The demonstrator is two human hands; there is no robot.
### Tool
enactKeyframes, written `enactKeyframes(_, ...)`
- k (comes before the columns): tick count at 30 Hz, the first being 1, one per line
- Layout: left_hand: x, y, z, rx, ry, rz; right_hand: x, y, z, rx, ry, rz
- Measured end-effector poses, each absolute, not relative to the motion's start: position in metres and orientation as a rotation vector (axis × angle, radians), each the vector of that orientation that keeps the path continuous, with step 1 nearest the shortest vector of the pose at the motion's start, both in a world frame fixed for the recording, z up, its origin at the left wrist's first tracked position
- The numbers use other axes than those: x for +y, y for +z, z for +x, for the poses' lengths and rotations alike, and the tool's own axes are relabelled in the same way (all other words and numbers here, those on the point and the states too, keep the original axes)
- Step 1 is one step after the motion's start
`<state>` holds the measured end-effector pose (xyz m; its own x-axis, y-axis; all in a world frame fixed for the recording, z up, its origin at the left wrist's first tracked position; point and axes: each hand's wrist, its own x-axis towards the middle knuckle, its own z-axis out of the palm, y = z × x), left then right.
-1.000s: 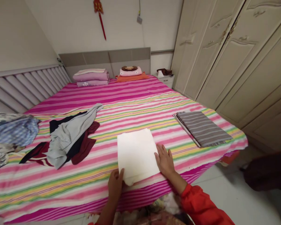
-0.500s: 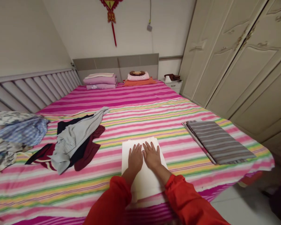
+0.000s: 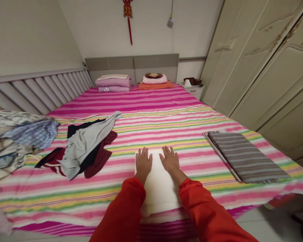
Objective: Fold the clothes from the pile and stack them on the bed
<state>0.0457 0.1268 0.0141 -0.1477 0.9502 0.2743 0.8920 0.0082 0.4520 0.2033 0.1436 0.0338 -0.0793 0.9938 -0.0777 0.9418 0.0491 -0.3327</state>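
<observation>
A folded white cloth [image 3: 159,188] lies flat near the front edge of the bed, with both hands resting on its far part. My left hand [image 3: 143,163] is palm down at the cloth's far left corner, fingers stretched forward. Opposite it, my right hand [image 3: 170,161] presses at the far right corner, its fingers spread. A strip of bare cloth shows between the two hands. My forearms in red sleeves cover parts of the cloth's sides. Neither hand grips anything.
Folded grey striped fabric [image 3: 244,156] lies to the right. On the left are a rumpled grey garment [image 3: 83,143], a maroon garment [image 3: 98,161] and a pile of patterned clothes [image 3: 37,131]. Folded bedding [image 3: 113,82] and a pillow [image 3: 154,79] sit by the headboard [image 3: 121,64]. A wardrobe [image 3: 257,67] stands right.
My hands have moved apart, from side by side at the middle of the white cloth to its two far corners. The camera view has shifted slightly.
</observation>
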Motion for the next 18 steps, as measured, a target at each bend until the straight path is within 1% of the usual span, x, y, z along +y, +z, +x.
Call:
enactKeyframes(6, 0.083, 0.004, 0.028, 2.221, 0.934, 1.925, 0.118, 0.021, 0.219, -2.144, 0.353, -1.958)
enactKeyframes(13, 0.006, -0.027, 0.03, 2.146, 1.018, 1.959, 0.054, -0.003, 0.237, -1.992, 0.141, -1.785)
enactKeyframes(15, -0.009, -0.036, 0.029, 2.095, 1.042, 1.938, 0.038, -0.01, 0.241, -1.946, 0.148, -1.71)
enactKeyframes(18, -0.024, -0.047, 0.027, 2.011, 1.126, 1.838, 0.022, -0.023, 0.246, -1.784, 0.251, -1.66)
